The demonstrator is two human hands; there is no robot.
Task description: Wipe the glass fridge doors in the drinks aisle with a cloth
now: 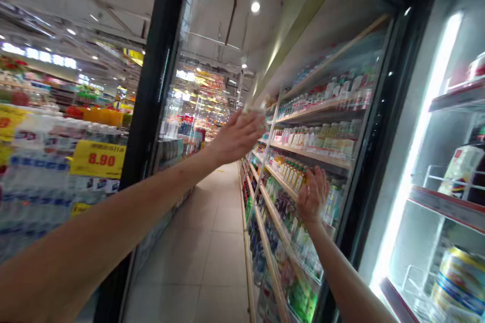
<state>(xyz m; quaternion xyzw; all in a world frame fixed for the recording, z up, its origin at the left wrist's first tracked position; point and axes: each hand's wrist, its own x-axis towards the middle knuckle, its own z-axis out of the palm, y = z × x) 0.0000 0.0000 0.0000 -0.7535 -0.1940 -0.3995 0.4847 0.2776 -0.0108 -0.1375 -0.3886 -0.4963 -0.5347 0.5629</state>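
Observation:
Stretched toward the middle of the glass door (212,262), my left hand (237,136) presses a pale, crumpled cloth (259,115) to the pane. Its fingers lie over the cloth, and motion blurs them. Lower on the right, my right hand (312,193) is up against the same pane with its fingers raised and apart. Nothing shows in it. A black frame (146,111) edges the door, which stands swung open. Drink bottles on shelves show through the glass or as a reflection; I cannot tell which.
At the right, the lit cooler holds shelves (447,202) with a white bottle (462,166) and a yellow-topped can (460,280). Packs of bottled drinks (41,176) with a yellow price sign (98,158) stand stacked at the left, beyond the door frame.

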